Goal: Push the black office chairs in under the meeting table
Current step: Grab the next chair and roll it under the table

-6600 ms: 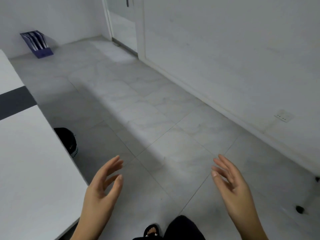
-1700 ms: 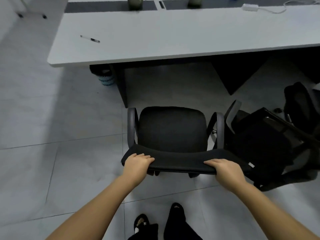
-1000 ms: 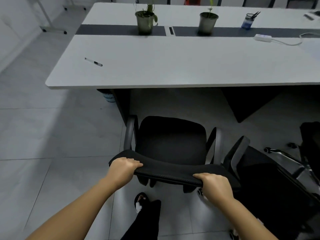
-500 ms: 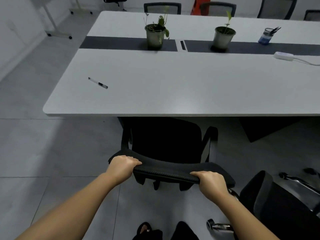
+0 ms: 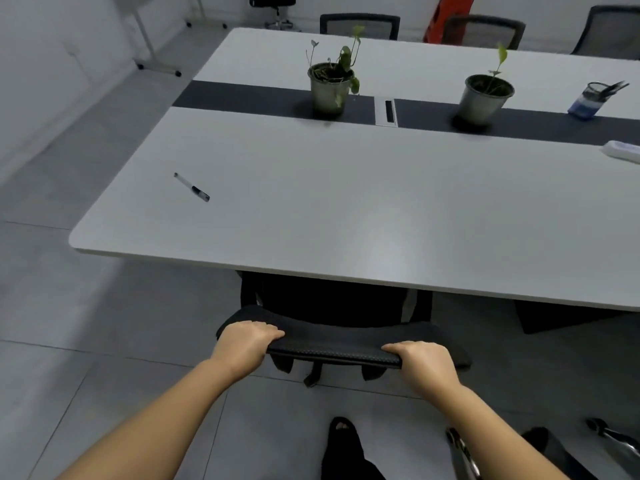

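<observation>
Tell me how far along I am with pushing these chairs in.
Nearly done: the black chair has its seat under the meeting table edge. In hand: left hand and right hand grip its backrest top. Left: another chair's base shows at bottom right, not pushed in.

I read this location as an office meeting room. A long white meeting table [image 5: 346, 209] fills the view, with a dark strip along its centre carrying a cable port [image 5: 389, 111], two potted plants [image 5: 330, 86] and a pen cup [image 5: 588, 100]. A loose pen [image 5: 191, 187] lies near the left edge of the tabletop. Mesh-backed office chairs [image 5: 360, 26] line the far edge. The floor [image 5: 86, 341] is grey tile and the walls are plain white.
</observation>
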`<state>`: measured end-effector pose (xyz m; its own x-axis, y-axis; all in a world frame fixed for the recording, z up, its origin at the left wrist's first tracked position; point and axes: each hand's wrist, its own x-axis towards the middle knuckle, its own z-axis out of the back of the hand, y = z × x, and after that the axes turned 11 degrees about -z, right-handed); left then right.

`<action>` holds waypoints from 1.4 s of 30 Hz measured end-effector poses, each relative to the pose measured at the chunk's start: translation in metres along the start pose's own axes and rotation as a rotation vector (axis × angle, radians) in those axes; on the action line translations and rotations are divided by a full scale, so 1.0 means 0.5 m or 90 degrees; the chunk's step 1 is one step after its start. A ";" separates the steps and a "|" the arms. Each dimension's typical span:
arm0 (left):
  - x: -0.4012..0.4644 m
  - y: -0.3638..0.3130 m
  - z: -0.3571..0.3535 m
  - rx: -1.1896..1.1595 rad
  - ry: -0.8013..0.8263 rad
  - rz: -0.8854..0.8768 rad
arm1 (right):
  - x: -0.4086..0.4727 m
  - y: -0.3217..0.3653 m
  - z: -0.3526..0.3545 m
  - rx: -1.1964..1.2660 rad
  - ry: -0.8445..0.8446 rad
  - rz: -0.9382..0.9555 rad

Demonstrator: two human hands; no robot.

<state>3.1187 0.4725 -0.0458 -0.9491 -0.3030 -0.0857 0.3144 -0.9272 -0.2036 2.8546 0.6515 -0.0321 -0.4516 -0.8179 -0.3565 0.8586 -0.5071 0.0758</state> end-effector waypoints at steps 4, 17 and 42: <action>0.071 0.004 0.009 0.041 0.002 0.050 | 0.083 -0.045 0.043 -0.024 0.009 0.039; 0.118 0.080 0.057 -0.045 0.031 0.164 | 0.158 -0.006 0.039 -0.004 0.006 0.058; -0.184 -0.210 0.169 -0.598 -0.348 0.216 | -0.314 0.094 0.041 0.738 -0.064 -0.084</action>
<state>3.1714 0.5789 0.0659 -0.6204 -0.7760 0.1137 0.2270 -0.3165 -0.9210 2.9609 0.7508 0.0464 -0.5820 -0.7321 -0.3540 0.0921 -0.4919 0.8658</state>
